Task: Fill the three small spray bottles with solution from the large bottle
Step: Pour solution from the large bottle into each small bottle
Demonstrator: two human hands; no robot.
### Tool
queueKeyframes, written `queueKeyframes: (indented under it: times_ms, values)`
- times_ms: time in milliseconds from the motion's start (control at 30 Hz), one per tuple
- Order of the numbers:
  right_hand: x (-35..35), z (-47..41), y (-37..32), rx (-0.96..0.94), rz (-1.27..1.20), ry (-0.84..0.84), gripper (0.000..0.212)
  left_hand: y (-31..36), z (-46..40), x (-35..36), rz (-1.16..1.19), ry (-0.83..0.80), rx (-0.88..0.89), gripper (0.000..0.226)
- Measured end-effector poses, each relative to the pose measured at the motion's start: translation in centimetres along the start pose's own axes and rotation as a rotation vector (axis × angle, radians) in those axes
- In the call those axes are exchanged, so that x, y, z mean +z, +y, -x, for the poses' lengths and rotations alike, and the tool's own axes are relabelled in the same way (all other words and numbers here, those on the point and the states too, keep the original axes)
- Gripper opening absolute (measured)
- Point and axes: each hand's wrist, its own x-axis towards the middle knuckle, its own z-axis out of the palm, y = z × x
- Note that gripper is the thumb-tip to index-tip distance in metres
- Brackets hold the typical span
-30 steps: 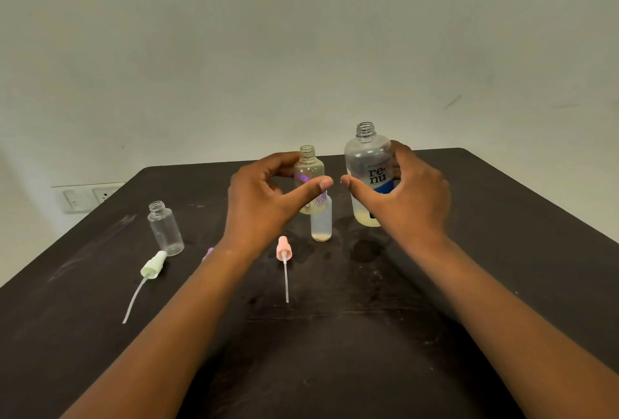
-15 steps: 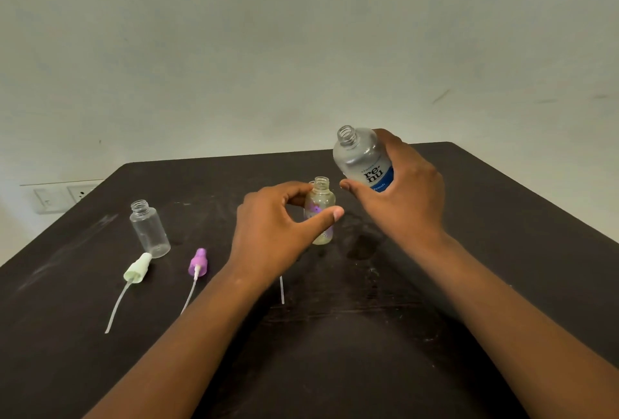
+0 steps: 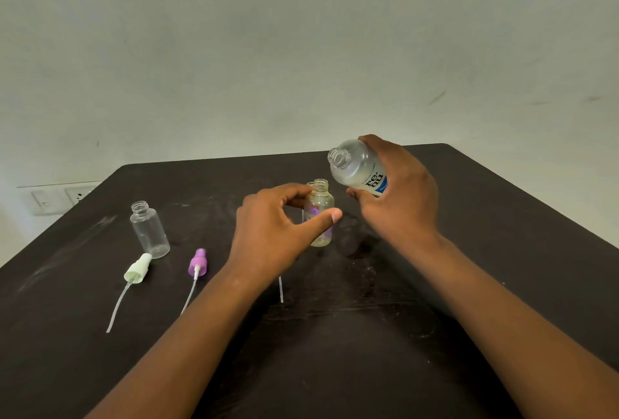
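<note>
My right hand (image 3: pixel 398 197) grips the large clear bottle (image 3: pixel 356 167) with a blue label, uncapped and tilted left, its mouth just above and right of a small bottle's neck. My left hand (image 3: pixel 274 231) holds that small spray bottle (image 3: pixel 320 209), which has a purple print, upright on the dark table (image 3: pixel 502 251). Another small bottle stands mostly hidden behind it. An empty clear small bottle (image 3: pixel 149 229) stands at the left, uncapped.
A pale green spray cap (image 3: pixel 137 271) and a purple spray cap (image 3: pixel 197 262), each with a dip tube, lie left of my left arm. A third dip tube (image 3: pixel 280 289) shows under my left wrist. A wall socket (image 3: pixel 57 199) sits beyond the table's left edge.
My right hand lifted the large bottle off the table and tipped its mouth left over the small bottle. My left hand brought the printed small bottle down onto the table.
</note>
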Motion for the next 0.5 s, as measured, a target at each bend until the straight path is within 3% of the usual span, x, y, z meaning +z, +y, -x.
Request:
queueKeyframes:
  times_ms: [500]
  values:
    - [0.14,-0.03,0.32,-0.072,-0.035,0.024,0.075,-0.2,0.24,0.17,0.01,-0.01,0.003,0.06]
